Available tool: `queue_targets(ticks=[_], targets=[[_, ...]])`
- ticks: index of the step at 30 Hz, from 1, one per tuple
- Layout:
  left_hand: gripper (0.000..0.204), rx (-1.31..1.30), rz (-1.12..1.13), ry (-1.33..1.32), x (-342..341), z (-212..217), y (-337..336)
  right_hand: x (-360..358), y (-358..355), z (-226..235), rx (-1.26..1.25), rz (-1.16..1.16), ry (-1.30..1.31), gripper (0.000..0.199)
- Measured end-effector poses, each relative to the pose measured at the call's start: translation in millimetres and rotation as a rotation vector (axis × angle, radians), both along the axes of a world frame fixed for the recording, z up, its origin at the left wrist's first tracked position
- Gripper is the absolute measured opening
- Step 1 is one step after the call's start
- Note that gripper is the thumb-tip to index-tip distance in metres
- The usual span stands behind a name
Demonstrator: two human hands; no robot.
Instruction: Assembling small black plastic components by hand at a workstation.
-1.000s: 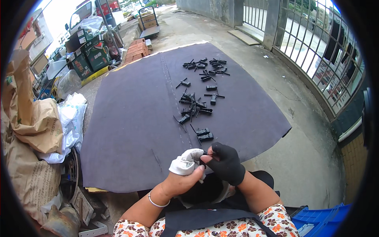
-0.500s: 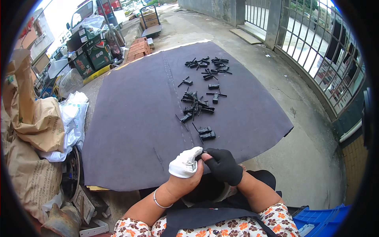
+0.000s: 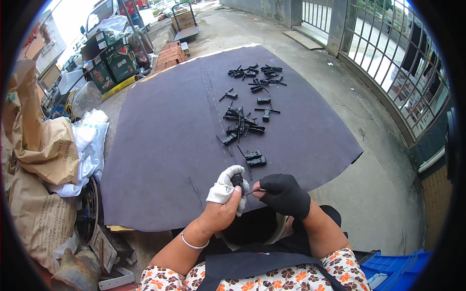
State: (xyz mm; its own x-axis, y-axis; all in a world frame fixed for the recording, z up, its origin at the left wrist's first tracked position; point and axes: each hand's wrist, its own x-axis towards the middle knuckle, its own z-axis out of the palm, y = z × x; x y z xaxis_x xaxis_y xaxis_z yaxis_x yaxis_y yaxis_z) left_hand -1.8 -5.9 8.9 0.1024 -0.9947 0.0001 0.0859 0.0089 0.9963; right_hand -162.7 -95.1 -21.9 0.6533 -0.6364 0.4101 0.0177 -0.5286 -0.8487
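My left hand (image 3: 224, 193), in a white glove with the thumb bare, grips a small black plastic part (image 3: 237, 180) at the table's near edge. Close beside it my right hand (image 3: 286, 195), in a black glove with bare fingertips, pinches a thin dark strip (image 3: 250, 192) that reaches toward that part; whether the two are joined I cannot tell. Just beyond my hands lie a pair of black plastic pieces (image 3: 255, 159) with thin arms. Farther off, a pile of similar black pieces (image 3: 238, 121) and another group (image 3: 243, 72) rest on the dark cloth-covered table (image 3: 155, 145).
On the left stand brown paper sacks (image 3: 46, 150), a white plastic bag (image 3: 92, 145) and green boxes (image 3: 121, 65). Red bricks (image 3: 170, 56) and a hand cart (image 3: 186, 33) are beyond the table. A barred fence (image 3: 388, 63) runs along the right; a blue crate (image 3: 395, 271) sits lower right.
My hands have drawn apart a little, the right one moving rightward with the thin strip. The black part in my left hand now shows more plainly.
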Motion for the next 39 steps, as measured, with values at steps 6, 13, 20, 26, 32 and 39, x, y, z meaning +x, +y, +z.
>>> queue_targets(ticks=[6, 13, 20, 26, 32, 39], targets=[[0.032, 0.068, -0.239, -0.017, -3, 10, 2, 0, 3, 9, 0.310, 0.092, 0.051, 0.012], [0.027, 0.039, -0.154, -0.070, 1, -8, 2, 2, 8, 14, 0.144, 0.096, 0.122, 0.018], [0.016, -0.227, -0.028, -0.592, -6, -3, 12, 3, 8, 11, 0.178, 0.156, 0.163, 0.021], [0.032, -0.045, -0.319, -0.979, 8, 40, 17, -1, -23, 14, -0.122, -0.126, 0.424, 0.019], [0.019, -0.033, -0.141, -0.875, 25, 11, 0, 10, -39, -1, -0.325, -0.338, 0.676, 0.025], [0.023, 0.340, -0.124, 0.366, 34, -11, -2, -2, -20, 3, 0.138, 0.022, 0.079, 0.029]])
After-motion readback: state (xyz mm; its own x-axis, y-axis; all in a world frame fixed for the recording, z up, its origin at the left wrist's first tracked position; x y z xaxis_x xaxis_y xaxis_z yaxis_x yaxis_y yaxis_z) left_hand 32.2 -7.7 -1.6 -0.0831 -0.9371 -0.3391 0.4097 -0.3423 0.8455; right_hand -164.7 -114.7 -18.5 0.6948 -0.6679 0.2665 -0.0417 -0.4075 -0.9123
